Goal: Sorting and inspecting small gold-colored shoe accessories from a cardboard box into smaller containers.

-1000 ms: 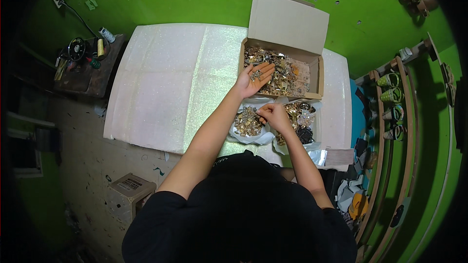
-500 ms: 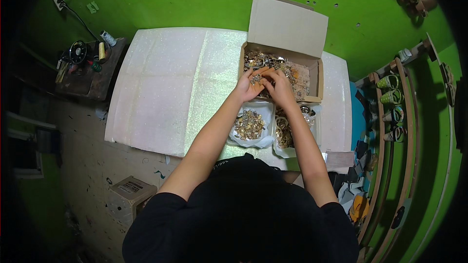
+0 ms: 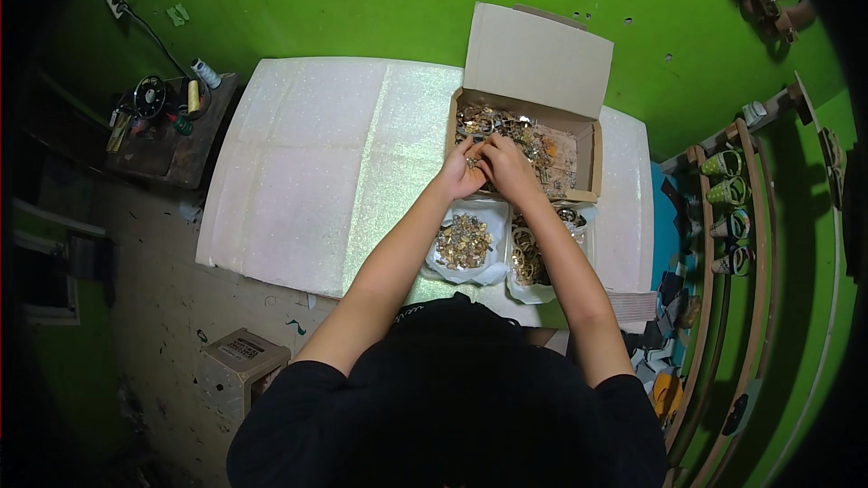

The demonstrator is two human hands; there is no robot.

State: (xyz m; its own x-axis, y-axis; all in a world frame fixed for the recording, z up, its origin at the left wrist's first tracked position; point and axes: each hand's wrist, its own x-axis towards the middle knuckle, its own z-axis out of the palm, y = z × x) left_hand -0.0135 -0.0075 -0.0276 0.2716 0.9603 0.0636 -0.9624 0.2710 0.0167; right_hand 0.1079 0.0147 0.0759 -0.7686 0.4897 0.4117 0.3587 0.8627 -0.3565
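Both hands are close together above the near left part of an open cardboard box (image 3: 588,158) full of loose metal hardware (image 3: 504,123). My left hand (image 3: 463,177) is cupped palm up, holding a few small silvery metal pieces (image 3: 472,162). Over its fingers, my right hand (image 3: 510,169) reaches in with fingertips closed together; what they pinch, if anything, is too small to make out. Nearer to me stands a white-lined tray of small gold and silver metal pieces (image 3: 464,241). Beside it, a second white-lined tray holds larger buckles and rings (image 3: 530,258), partly covered by my right forearm.
A shimmering white cloth (image 3: 289,154) covers the table, which stands against a green wall. On the left a small dark table carries a handwheel (image 3: 148,97) and thread spools (image 3: 205,72). A rack with sandals (image 3: 726,190) stands at right. A carton (image 3: 242,361) sits on the floor.
My left fingers have curled inward from a flatter open palm, and the right fingertips have moved slightly left over them. The whole view has shifted a little.
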